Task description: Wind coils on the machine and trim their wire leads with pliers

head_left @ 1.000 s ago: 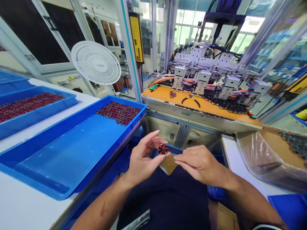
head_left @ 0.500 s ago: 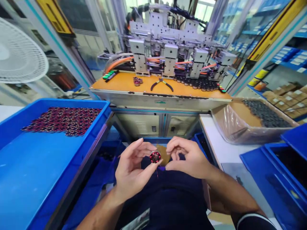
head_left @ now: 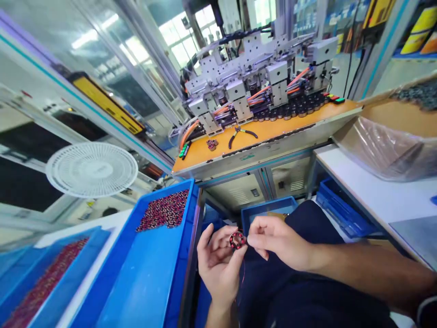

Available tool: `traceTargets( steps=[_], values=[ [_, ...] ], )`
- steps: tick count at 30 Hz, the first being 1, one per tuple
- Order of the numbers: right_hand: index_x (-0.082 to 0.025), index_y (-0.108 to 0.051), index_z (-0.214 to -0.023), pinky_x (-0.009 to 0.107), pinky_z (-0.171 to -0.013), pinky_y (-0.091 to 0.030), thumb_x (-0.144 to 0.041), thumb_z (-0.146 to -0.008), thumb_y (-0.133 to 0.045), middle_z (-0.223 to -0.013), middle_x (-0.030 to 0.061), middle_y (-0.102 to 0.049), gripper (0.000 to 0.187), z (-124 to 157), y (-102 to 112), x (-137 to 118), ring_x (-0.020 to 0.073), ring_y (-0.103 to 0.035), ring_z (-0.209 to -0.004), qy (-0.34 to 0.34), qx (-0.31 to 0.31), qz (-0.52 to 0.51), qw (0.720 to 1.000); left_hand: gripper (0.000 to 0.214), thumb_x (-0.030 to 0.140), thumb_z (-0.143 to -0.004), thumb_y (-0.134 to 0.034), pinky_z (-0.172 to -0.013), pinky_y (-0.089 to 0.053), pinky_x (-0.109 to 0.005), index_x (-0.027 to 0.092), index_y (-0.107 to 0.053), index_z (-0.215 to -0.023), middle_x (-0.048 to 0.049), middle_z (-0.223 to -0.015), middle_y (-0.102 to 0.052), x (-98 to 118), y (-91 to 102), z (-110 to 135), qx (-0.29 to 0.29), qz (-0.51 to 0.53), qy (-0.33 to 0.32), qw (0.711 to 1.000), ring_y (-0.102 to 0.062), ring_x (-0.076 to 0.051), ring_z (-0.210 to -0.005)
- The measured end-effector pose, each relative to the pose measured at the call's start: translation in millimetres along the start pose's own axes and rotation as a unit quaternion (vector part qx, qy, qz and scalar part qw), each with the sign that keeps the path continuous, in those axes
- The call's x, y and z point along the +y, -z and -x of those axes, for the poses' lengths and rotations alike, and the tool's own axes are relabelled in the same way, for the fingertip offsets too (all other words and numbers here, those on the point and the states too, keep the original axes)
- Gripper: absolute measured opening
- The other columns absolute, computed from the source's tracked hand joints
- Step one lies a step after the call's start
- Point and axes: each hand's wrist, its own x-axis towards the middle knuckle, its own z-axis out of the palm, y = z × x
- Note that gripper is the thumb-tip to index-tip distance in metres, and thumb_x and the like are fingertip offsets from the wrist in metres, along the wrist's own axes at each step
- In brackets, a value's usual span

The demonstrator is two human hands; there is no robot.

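Observation:
Between the thumb and fingers of my left hand (head_left: 220, 255) is a small wound motor stator (head_left: 236, 240), a ring with red coils. Its open face is turned up toward me. A thin reddish wire (head_left: 243, 273) hangs below it. My right hand (head_left: 276, 239) is at the stator's right edge, thumb and forefinger pressed together in a pinch. Whatever may be between those fingertips is too small to make out. Both hands are above my lap.
On the left stands a blue tray (head_left: 136, 282) with many stators; another blue tray (head_left: 64, 291) lies beyond it. Pliers (head_left: 239, 133) and several stators (head_left: 211, 144) rest on the orange bench (head_left: 290, 125) before the machine (head_left: 239, 86). A plastic-lined carton (head_left: 385, 146) stands right.
My view has swung left and tilted. My right hand has closed in from a gap to the stator's edge, its fingers now pinched. The left hand still holds the stator.

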Motion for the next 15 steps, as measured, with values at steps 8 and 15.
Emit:
traceTargets(
  steps=[8,15],
  values=[
    [-0.016,-0.055,-0.074,0.023,-0.06,-0.039,-0.053,-0.063,-0.084,-0.068,-0.0042,-0.057,0.049,8,10,-33,0.0072,-0.049,-0.06,-0.002,0.026,0.086,0.996,0.033,0.007,-0.071,-0.078,-0.075,-0.063,-0.023,0.022,-0.07,-0.1,-0.0044,-0.097,-0.079,-2,-9.6,1,-0.08,0.008,0.017,0.997,-0.076,-0.018,-0.086],
    [-0.018,-0.052,-0.072,0.023,-0.058,-0.042,-0.048,-0.079,-0.074,-0.064,-0.0038,-0.054,0.038,24,11,-22,0.0085,-0.049,-0.057,0.011,0.049,0.099,0.994,0.023,0.017,-0.072,-0.081,-0.065,-0.063,-0.025,0.023,-0.075,-0.094,-0.0082,-0.1,-0.078,-13,-12.4,3,-0.105,0.176,0.131,0.97,-0.075,-0.018,-0.076]
  ],
)
